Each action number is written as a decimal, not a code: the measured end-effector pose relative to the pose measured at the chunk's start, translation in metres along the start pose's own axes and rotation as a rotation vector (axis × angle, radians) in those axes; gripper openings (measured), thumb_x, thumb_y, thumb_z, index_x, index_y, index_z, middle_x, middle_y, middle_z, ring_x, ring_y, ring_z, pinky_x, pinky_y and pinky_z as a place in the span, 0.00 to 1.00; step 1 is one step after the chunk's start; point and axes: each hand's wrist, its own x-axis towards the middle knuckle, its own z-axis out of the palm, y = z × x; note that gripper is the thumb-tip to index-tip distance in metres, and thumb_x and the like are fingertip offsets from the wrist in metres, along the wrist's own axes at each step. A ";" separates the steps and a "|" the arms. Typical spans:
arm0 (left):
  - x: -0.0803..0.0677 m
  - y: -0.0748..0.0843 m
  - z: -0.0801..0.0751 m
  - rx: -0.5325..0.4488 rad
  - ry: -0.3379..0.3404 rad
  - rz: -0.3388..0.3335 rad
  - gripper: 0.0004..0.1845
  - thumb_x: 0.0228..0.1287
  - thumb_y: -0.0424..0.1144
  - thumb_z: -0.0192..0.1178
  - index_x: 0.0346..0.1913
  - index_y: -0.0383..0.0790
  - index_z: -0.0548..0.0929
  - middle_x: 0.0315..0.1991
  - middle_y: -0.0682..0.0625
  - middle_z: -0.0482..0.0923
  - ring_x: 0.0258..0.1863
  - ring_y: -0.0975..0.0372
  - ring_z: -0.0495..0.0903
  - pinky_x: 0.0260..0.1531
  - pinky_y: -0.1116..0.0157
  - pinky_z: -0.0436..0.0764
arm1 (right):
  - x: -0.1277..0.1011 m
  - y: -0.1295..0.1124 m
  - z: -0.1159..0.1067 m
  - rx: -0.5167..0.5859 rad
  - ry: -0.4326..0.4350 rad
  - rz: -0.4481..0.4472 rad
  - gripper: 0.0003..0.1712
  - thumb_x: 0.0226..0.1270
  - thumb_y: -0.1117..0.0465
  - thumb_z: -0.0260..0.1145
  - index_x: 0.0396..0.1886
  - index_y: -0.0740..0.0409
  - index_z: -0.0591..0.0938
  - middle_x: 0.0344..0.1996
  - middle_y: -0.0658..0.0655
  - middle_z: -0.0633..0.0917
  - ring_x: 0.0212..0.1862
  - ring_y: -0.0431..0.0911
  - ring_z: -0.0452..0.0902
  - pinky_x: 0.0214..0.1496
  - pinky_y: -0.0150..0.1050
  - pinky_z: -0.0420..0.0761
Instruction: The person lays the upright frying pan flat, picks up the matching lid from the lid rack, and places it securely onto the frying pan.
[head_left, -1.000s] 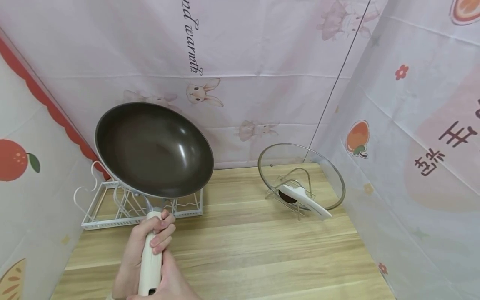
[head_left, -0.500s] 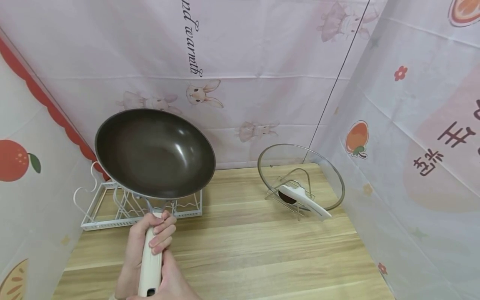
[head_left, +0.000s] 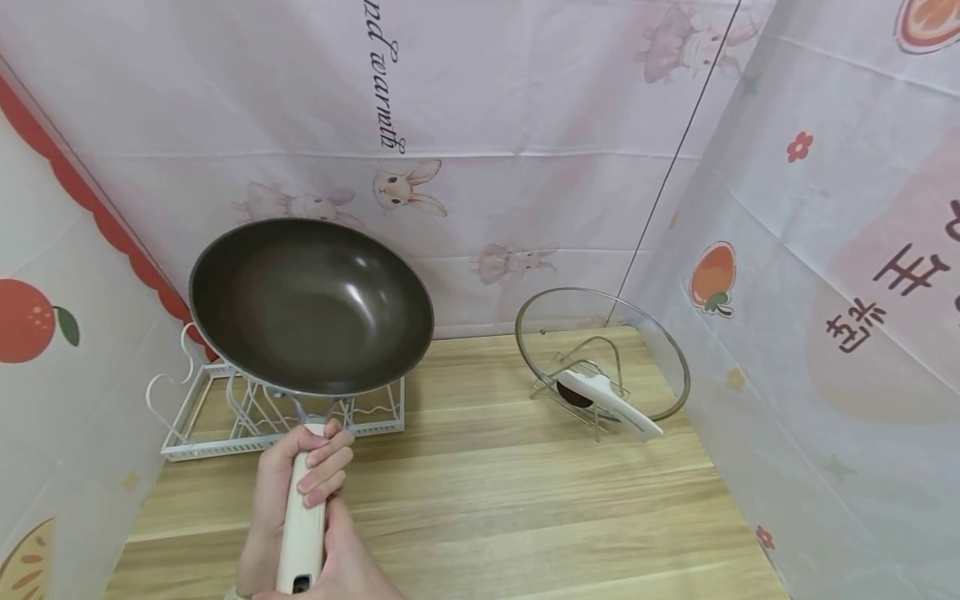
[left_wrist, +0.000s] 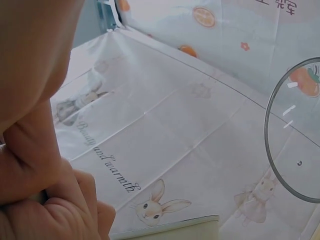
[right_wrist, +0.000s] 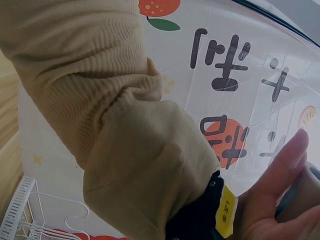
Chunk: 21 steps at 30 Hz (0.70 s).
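Note:
A dark non-stick wok [head_left: 307, 304] with a cream handle [head_left: 302, 533] hangs tilted in the air above a white wire rack [head_left: 195, 417] at the left of the wooden table [head_left: 525, 517]. My left hand [head_left: 303, 467] grips the upper part of the handle, its fingers wrapped round it. Lower down, my right hand [head_left: 352, 567] holds the handle's end at the frame's bottom edge, its fingers hidden. In the left wrist view my curled left hand [left_wrist: 45, 200] fills the corner, with the wok's rim [left_wrist: 170, 231] below. The right wrist view shows mostly a beige sleeve [right_wrist: 100, 110].
A glass lid [head_left: 600, 333] with a white handle [head_left: 611, 400] leans on a small wire stand [head_left: 592, 421] at the back right of the table. Printed cloth walls [head_left: 525, 125] close in the back and both sides.
The wok has sunk a little toward the rack and shifted slightly right. Both hands keep their hold on the handle.

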 end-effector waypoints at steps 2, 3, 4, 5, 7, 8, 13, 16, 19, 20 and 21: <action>0.001 -0.001 0.001 -0.005 -0.010 0.002 0.09 0.64 0.26 0.30 0.42 0.37 0.60 0.26 0.55 0.45 0.17 0.67 0.50 0.16 0.70 0.73 | 0.000 -0.001 0.000 -0.060 0.006 0.002 0.57 0.52 0.70 0.73 0.76 0.61 0.49 0.65 0.43 0.67 0.61 0.35 0.69 0.64 0.29 0.70; 0.001 -0.001 0.001 -0.008 -0.015 0.003 0.09 0.64 0.26 0.30 0.42 0.37 0.60 0.26 0.55 0.45 0.17 0.68 0.50 0.16 0.70 0.72 | 0.000 -0.002 0.000 -0.078 0.008 0.005 0.56 0.52 0.70 0.73 0.76 0.60 0.50 0.65 0.43 0.67 0.61 0.34 0.69 0.64 0.29 0.70; 0.001 -0.001 0.001 -0.011 -0.020 0.004 0.09 0.64 0.26 0.30 0.42 0.37 0.60 0.26 0.55 0.45 0.17 0.68 0.50 0.16 0.70 0.72 | 0.000 -0.002 -0.001 -0.094 0.009 0.004 0.56 0.52 0.70 0.73 0.76 0.60 0.50 0.66 0.42 0.66 0.61 0.34 0.68 0.64 0.29 0.70; 0.002 -0.002 0.001 -0.015 -0.026 0.004 0.09 0.64 0.26 0.30 0.42 0.37 0.61 0.26 0.55 0.45 0.17 0.68 0.50 0.16 0.70 0.72 | 0.000 -0.002 -0.001 -0.087 0.006 0.002 0.57 0.52 0.70 0.73 0.76 0.60 0.49 0.67 0.42 0.65 0.62 0.35 0.67 0.65 0.29 0.69; 0.002 -0.003 0.001 -0.022 -0.042 0.005 0.09 0.64 0.27 0.30 0.42 0.36 0.61 0.25 0.56 0.46 0.17 0.68 0.50 0.15 0.71 0.70 | -0.001 -0.002 -0.001 -0.056 0.002 -0.006 0.58 0.52 0.70 0.74 0.77 0.59 0.48 0.69 0.43 0.63 0.64 0.35 0.66 0.66 0.28 0.68; 0.003 -0.003 0.001 -0.025 -0.051 0.005 0.10 0.63 0.27 0.31 0.42 0.36 0.61 0.25 0.56 0.46 0.16 0.68 0.50 0.15 0.71 0.69 | -0.001 -0.002 -0.001 -0.036 -0.001 -0.009 0.58 0.52 0.70 0.74 0.77 0.58 0.48 0.69 0.43 0.63 0.64 0.35 0.65 0.66 0.28 0.67; 0.005 -0.005 -0.001 -0.038 -0.104 0.005 0.09 0.63 0.27 0.32 0.43 0.35 0.62 0.25 0.57 0.45 0.16 0.69 0.50 0.13 0.74 0.64 | -0.002 -0.004 -0.001 0.043 0.003 0.009 0.55 0.52 0.72 0.73 0.75 0.57 0.52 0.66 0.44 0.66 0.63 0.36 0.67 0.65 0.28 0.68; 0.007 -0.006 -0.001 -0.053 -0.117 0.007 0.09 0.63 0.27 0.34 0.43 0.35 0.62 0.24 0.57 0.44 0.16 0.69 0.51 0.12 0.74 0.63 | -0.003 -0.004 0.000 0.085 0.006 0.024 0.53 0.52 0.73 0.72 0.74 0.57 0.53 0.65 0.45 0.67 0.62 0.37 0.68 0.65 0.28 0.68; 0.007 -0.007 -0.001 -0.069 -0.120 0.009 0.08 0.63 0.27 0.34 0.43 0.36 0.61 0.24 0.58 0.45 0.16 0.69 0.51 0.12 0.74 0.63 | -0.004 -0.003 0.000 0.106 0.002 0.013 0.53 0.53 0.73 0.71 0.75 0.59 0.52 0.67 0.46 0.65 0.64 0.38 0.66 0.66 0.27 0.67; 0.007 -0.008 -0.001 -0.076 -0.122 0.006 0.08 0.62 0.27 0.34 0.43 0.36 0.61 0.24 0.58 0.45 0.16 0.69 0.51 0.12 0.75 0.63 | -0.004 -0.002 0.000 0.103 0.002 0.000 0.54 0.53 0.73 0.71 0.75 0.60 0.51 0.68 0.46 0.64 0.65 0.38 0.65 0.67 0.28 0.66; 0.008 -0.008 -0.001 -0.079 -0.125 0.005 0.09 0.62 0.27 0.34 0.44 0.36 0.61 0.24 0.58 0.45 0.16 0.69 0.51 0.12 0.75 0.62 | -0.004 -0.001 0.000 0.100 0.002 -0.009 0.54 0.53 0.73 0.71 0.75 0.60 0.51 0.69 0.47 0.63 0.65 0.38 0.65 0.67 0.28 0.66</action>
